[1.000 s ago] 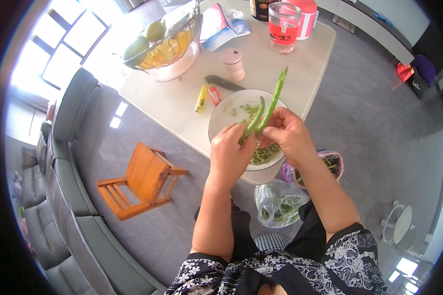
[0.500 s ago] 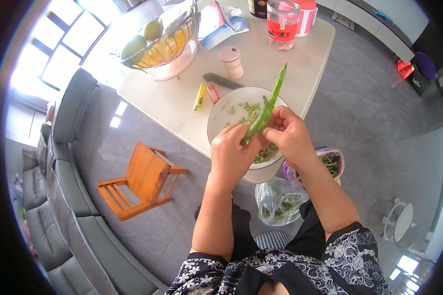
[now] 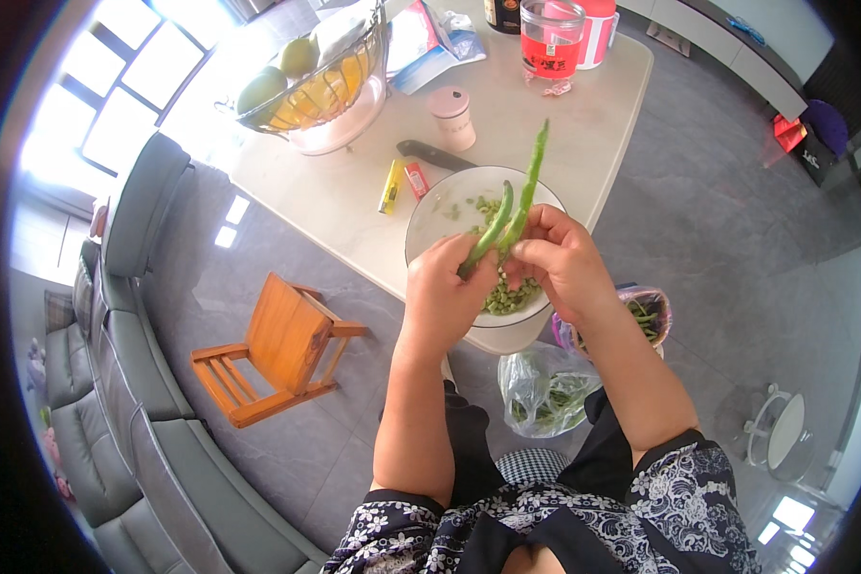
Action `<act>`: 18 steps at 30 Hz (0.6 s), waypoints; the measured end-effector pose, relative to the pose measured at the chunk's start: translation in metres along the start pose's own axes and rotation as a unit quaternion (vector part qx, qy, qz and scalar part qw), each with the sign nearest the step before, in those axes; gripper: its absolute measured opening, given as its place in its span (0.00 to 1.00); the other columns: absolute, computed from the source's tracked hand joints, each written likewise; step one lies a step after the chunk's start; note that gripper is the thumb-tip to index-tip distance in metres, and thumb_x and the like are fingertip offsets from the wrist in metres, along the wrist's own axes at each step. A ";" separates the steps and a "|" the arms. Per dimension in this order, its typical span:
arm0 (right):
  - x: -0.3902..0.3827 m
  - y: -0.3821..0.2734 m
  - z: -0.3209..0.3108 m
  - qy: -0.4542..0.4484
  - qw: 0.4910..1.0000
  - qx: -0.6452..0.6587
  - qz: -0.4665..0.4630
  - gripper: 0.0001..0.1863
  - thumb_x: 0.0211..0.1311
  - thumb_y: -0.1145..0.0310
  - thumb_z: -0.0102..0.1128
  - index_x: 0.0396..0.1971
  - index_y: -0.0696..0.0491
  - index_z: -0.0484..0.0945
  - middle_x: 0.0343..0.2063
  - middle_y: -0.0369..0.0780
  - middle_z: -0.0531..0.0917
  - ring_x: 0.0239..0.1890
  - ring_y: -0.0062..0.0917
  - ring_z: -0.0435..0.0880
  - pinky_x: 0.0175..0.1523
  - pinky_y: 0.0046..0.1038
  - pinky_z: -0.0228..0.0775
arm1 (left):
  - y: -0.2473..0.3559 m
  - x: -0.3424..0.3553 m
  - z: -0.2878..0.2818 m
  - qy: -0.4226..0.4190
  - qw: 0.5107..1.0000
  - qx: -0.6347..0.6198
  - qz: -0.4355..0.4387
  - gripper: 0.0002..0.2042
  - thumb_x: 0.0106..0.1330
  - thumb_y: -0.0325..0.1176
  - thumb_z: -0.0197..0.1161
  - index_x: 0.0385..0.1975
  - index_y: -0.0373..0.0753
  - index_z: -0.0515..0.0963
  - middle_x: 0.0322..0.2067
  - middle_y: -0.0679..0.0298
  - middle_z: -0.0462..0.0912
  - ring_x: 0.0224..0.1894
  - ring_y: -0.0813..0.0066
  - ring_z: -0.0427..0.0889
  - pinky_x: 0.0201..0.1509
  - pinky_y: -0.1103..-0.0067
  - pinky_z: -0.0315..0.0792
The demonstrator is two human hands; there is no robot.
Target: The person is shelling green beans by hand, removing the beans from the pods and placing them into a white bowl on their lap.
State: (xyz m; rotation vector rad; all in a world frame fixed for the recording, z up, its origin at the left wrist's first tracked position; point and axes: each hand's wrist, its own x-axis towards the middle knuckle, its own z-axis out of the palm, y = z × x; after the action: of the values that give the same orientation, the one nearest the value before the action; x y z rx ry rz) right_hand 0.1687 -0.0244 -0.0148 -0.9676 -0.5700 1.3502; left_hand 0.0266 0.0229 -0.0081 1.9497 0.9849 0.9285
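Observation:
My left hand (image 3: 450,292) grips a shorter, darker green pod (image 3: 488,234) and my right hand (image 3: 564,263) pinches a long bright green pod (image 3: 536,170). The hands are close together over a white bowl (image 3: 434,215) with a dark rim at the table's near corner. Shelled green beans (image 3: 507,299) lie in the bowl, partly hidden by my hands. A black-handled knife (image 3: 434,157), a yellow packet (image 3: 390,187) and a red packet (image 3: 417,181) lie just behind the bowl.
On the table (image 3: 593,134) are a wire fruit basket (image 3: 330,96), pink cup (image 3: 452,124), red-labelled jar (image 3: 551,67) and packages. Below are a clear bag of pods (image 3: 550,392), a pod-filled container (image 3: 646,320), a wooden chair (image 3: 287,354), a grey sofa (image 3: 158,430) and a white stool (image 3: 784,430).
My hands and the two pods have shifted slightly within the same spot over the bowl; the long pod's tip now leans a little further left.

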 end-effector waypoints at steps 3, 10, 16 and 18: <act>0.001 -0.001 -0.001 0.011 1.000 0.018 0.011 0.05 0.56 0.77 0.49 0.32 0.59 0.71 0.24 0.38 0.77 0.24 0.19 0.76 0.26 0.20 0.70 | 0.003 -0.001 0.003 0.015 0.999 0.034 0.029 0.04 0.52 0.24 0.61 0.26 0.31 0.76 0.20 0.60 0.73 0.20 0.75 0.70 0.24 0.81 0.65; 0.003 -0.002 0.002 0.024 0.999 -0.028 0.032 0.05 0.55 0.77 0.49 0.32 0.58 0.71 0.23 0.38 0.76 0.19 0.19 0.75 0.19 0.19 0.65 | -0.006 -0.002 0.004 0.023 0.992 0.086 0.089 0.05 0.51 0.24 0.62 0.26 0.32 0.76 0.25 0.59 0.78 0.26 0.69 0.77 0.29 0.79 0.70; 0.004 0.002 0.000 0.000 0.998 -0.050 0.038 0.07 0.52 0.80 0.50 0.32 0.58 0.71 0.22 0.38 0.76 0.17 0.18 0.75 0.15 0.16 0.61 | -0.003 -0.002 0.004 0.031 0.993 0.065 0.091 0.05 0.50 0.23 0.62 0.27 0.32 0.77 0.26 0.58 0.78 0.26 0.67 0.78 0.30 0.78 0.71; 0.003 0.000 0.003 -0.002 0.997 -0.067 0.034 0.07 0.51 0.80 0.50 0.32 0.58 0.71 0.22 0.37 0.76 0.17 0.18 0.75 0.14 0.16 0.60 | -0.002 -0.002 0.003 0.040 0.993 0.061 0.097 0.05 0.50 0.23 0.61 0.27 0.32 0.77 0.26 0.58 0.78 0.26 0.67 0.78 0.30 0.78 0.71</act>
State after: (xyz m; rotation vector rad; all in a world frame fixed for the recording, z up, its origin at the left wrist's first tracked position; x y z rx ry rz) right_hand 0.1670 -0.0212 -0.0141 -1.1009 -0.6428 1.3882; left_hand 0.0281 0.0212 -0.0117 2.1556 0.9277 1.0846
